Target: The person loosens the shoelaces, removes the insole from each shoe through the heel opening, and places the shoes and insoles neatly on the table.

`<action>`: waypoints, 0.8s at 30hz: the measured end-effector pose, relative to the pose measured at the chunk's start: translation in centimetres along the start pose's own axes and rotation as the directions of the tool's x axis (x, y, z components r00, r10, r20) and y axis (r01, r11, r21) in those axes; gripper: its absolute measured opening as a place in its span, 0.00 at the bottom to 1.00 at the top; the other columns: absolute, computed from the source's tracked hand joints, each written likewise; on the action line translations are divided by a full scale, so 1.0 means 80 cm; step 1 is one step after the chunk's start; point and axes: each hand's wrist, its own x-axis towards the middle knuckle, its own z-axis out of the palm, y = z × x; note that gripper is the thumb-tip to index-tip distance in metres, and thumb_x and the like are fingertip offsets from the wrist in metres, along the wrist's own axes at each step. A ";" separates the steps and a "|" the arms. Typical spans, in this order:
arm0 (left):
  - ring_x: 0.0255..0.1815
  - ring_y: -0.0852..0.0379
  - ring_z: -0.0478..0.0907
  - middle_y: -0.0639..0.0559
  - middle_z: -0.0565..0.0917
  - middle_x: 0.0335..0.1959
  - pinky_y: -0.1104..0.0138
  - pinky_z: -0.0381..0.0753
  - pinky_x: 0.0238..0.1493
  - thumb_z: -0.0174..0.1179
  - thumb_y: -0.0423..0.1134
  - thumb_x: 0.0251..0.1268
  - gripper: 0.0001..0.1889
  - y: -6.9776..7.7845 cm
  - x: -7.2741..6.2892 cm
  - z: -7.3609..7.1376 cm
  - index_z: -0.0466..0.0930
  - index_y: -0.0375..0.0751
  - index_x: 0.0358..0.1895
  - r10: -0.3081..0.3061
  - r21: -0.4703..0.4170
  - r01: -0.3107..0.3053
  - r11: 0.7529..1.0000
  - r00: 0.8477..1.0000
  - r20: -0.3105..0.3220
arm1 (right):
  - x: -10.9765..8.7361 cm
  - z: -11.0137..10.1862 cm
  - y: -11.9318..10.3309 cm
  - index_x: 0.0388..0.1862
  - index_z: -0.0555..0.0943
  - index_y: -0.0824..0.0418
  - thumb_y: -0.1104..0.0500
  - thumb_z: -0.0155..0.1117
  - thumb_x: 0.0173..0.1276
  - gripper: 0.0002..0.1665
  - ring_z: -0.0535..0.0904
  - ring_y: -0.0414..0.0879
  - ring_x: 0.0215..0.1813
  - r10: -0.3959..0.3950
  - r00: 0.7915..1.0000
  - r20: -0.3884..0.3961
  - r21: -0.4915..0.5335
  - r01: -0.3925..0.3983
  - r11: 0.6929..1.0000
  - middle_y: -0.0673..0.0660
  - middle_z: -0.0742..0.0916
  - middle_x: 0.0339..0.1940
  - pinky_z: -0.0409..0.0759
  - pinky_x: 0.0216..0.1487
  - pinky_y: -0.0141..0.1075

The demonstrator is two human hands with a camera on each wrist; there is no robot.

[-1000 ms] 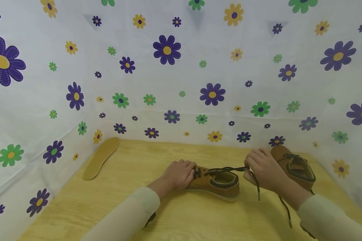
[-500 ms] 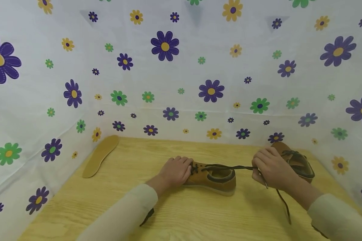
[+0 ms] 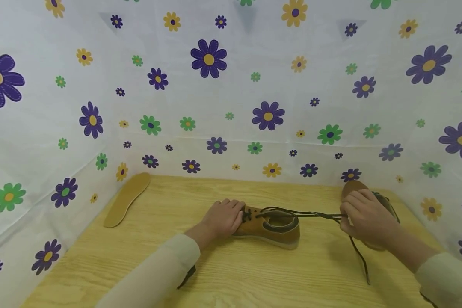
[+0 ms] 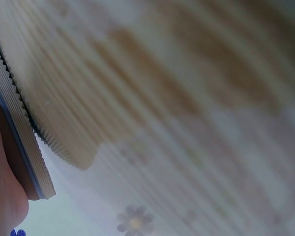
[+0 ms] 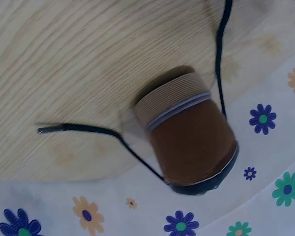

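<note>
A brown low shoe [image 3: 281, 234] with dark lacing stands on the wooden table, heel to the right. My left hand [image 3: 225, 217] grips its toe end; in the left wrist view a little of this hand [image 4: 7, 191] shows against the ridged sole edge [image 4: 22, 115]. From the shoe's eyelets two dark laces [image 3: 304, 213] run right, nearly level above the opening, to my right hand [image 3: 369, 216], which pinches them. Behind that hand, a second brown shoe [image 3: 355, 186] is partly covered. The right wrist view shows a brown shoe heel [image 5: 194, 142] with a loose lace [image 5: 93, 129] beside it.
A tan insole [image 3: 127, 201] lies at the table's left back edge. White flowered cloth [image 3: 235, 98] walls in the back and both sides. A loose lace end [image 3: 359, 256] trails below my right hand on the wooden table [image 3: 254, 278].
My right hand has moved to the right, away from the shoe, and now overlaps the second shoe more. The laces are drawn out longer and straighter. My left hand keeps its grip on the toe.
</note>
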 end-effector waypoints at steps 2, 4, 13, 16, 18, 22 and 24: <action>0.67 0.46 0.73 0.49 0.75 0.68 0.47 0.71 0.67 0.32 0.48 0.81 0.26 0.000 0.000 0.000 0.68 0.45 0.72 -0.006 0.005 0.006 1.000 1.000 0.003 | -0.008 -0.004 0.003 0.22 0.71 0.57 0.56 0.39 0.69 0.17 0.70 0.48 0.30 -0.012 1.000 0.012 0.013 0.012 1.000 0.50 0.75 0.25 0.67 0.41 0.46; 0.67 0.46 0.73 0.49 0.75 0.68 0.47 0.71 0.67 0.32 0.48 0.82 0.26 -0.001 -0.001 0.000 0.68 0.44 0.72 -0.015 0.007 0.015 1.000 1.000 0.003 | -0.015 -0.007 0.006 0.20 0.69 0.55 0.57 0.39 0.68 0.17 0.68 0.46 0.29 -0.057 0.998 0.018 0.037 0.056 0.998 0.49 0.74 0.24 0.66 0.39 0.45; 0.66 0.45 0.73 0.48 0.76 0.68 0.46 0.72 0.66 0.34 0.48 0.81 0.26 0.000 -0.003 0.001 0.68 0.43 0.72 -0.012 -0.011 0.012 1.000 1.000 -0.011 | -0.036 -0.022 -0.005 0.22 0.66 0.47 0.60 0.35 0.57 0.12 0.54 0.39 0.35 -0.274 0.940 0.204 0.175 0.241 0.955 0.43 0.65 0.27 0.50 0.44 0.37; 0.65 0.45 0.74 0.48 0.77 0.67 0.46 0.73 0.65 0.34 0.48 0.81 0.25 0.000 -0.002 0.002 0.69 0.43 0.71 -0.003 -0.011 0.003 1.000 1.000 -0.023 | -0.030 -0.023 -0.023 0.21 0.65 0.46 0.61 0.35 0.57 0.12 0.51 0.39 0.35 -0.341 0.911 0.233 0.223 0.292 0.930 0.44 0.62 0.27 0.48 0.44 0.37; 0.65 0.45 0.74 0.48 0.77 0.67 0.46 0.73 0.65 0.33 0.48 0.81 0.25 0.000 -0.001 0.003 0.69 0.44 0.71 -0.003 -0.007 0.003 1.000 1.000 -0.027 | -0.024 -0.023 -0.038 0.21 0.66 0.45 0.62 0.41 0.56 0.11 0.51 0.40 0.35 -0.404 0.881 0.244 0.260 0.342 0.903 0.44 0.62 0.27 0.48 0.44 0.37; 0.66 0.45 0.74 0.49 0.76 0.68 0.46 0.72 0.66 0.33 0.49 0.81 0.26 -0.002 0.001 0.004 0.68 0.44 0.72 -0.014 0.006 0.014 1.000 1.000 -0.011 | -0.012 -0.020 -0.068 0.19 0.70 0.43 0.57 0.59 0.47 0.09 0.50 0.40 0.35 -0.524 0.805 0.277 0.343 0.426 0.837 0.43 0.63 0.26 0.50 0.41 0.36; 0.67 0.45 0.73 0.49 0.75 0.68 0.46 0.71 0.66 0.33 0.49 0.81 0.26 -0.002 0.001 0.003 0.67 0.44 0.73 -0.024 0.011 0.024 1.000 1.000 -0.006 | -0.006 -0.017 -0.078 0.19 0.70 0.42 0.53 0.65 0.47 0.11 0.49 0.40 0.34 -0.546 0.782 0.300 0.377 0.428 0.821 0.42 0.63 0.26 0.50 0.39 0.35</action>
